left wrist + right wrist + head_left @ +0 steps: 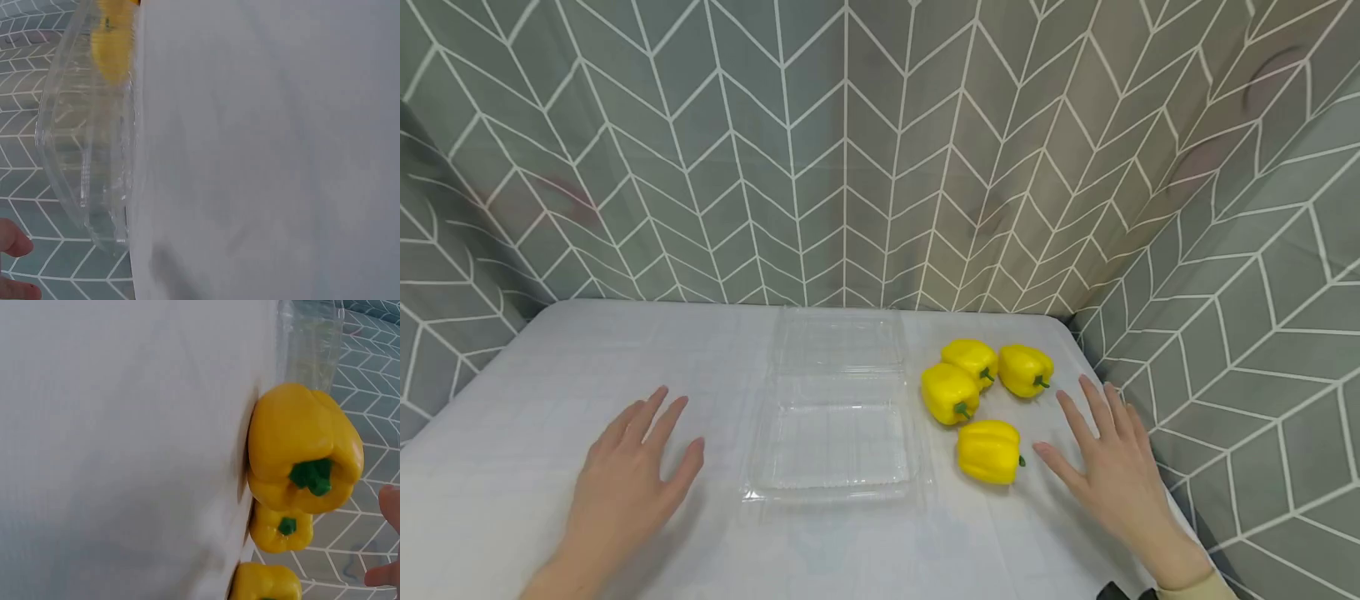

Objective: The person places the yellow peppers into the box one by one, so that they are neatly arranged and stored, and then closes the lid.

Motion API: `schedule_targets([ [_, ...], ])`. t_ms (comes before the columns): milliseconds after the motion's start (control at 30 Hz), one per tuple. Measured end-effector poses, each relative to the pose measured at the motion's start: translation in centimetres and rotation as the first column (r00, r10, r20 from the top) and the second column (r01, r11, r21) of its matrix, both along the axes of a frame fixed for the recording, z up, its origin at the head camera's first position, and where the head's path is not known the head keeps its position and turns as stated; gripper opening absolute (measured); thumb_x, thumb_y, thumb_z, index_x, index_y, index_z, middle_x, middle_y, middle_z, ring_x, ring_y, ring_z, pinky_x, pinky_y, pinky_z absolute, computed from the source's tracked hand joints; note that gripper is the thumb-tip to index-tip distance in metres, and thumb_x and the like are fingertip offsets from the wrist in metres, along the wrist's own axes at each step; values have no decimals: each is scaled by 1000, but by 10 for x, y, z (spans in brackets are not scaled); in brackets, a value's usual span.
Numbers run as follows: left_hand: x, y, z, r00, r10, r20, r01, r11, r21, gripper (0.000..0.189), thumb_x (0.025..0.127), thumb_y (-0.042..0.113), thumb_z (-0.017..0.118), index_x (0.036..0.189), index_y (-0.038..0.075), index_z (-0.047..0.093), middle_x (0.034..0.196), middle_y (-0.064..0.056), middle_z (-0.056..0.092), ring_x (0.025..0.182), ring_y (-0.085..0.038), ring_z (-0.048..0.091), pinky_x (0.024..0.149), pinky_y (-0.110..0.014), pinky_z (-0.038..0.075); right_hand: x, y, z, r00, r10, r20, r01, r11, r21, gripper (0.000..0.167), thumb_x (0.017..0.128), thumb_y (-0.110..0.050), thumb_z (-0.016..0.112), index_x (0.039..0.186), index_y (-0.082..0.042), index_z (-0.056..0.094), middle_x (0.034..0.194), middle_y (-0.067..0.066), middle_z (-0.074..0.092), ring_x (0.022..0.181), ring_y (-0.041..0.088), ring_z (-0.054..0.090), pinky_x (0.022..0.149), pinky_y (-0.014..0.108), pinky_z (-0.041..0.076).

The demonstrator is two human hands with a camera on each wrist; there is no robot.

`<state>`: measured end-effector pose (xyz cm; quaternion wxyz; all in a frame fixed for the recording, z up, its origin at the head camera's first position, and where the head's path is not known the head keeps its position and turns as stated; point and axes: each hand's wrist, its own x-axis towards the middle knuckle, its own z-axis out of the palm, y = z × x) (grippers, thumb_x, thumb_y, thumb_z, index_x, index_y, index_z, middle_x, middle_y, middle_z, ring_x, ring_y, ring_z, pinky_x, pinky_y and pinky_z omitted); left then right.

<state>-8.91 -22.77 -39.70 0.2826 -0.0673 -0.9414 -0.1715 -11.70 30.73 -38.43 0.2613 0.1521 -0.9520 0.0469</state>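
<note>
A clear plastic clamshell box [835,479] lies opened out at the middle of the table, its lid [841,340] folded back toward the curtain. Several yellow bell peppers with green stems are on the table right of the box; the nearest bell pepper [988,452] lies on its side, with its stem [312,476] facing the right wrist camera. My left hand [625,475] hovers left of the box, fingers spread and holding nothing. To the right of the peppers is my right hand [1108,467], also with spread fingers and nothing in it; its thumb points at the nearest pepper.
A white cloth covers the table [700,550]. Grey curtains [850,167] with white chevron lines stand along the back and both sides. The other peppers, including a rear bell pepper [1026,371], sit grouped close to the box's right edge.
</note>
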Motion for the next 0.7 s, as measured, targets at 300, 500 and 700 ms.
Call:
schedule_targets([
  [300,-4,20,-3,990,-27,138,-2,978,206,46,94,29,66,136,10,58,138,-17,59,125,-41,52,95,-62,45,-4,-17,-8,993,113,-18,-115,983,-142,69,85,-35,77,142,-6,53,147,18,48,130,43,46,99,60,41],
  [500,-4,28,-7,976,-58,208,-7,955,298,46,95,30,66,138,13,58,130,-17,65,112,-38,61,89,-59,50,-4,-26,-15,990,133,39,-121,969,-214,66,86,-29,78,143,-10,53,146,15,51,129,39,49,95,59,44],
  [700,-4,33,-10,967,-123,223,25,918,397,44,96,26,67,137,13,59,128,-11,67,103,-33,69,88,-51,57,-6,-32,-21,984,164,63,-140,947,-289,60,87,-23,77,140,-7,55,143,16,53,128,40,50,97,61,46],
])
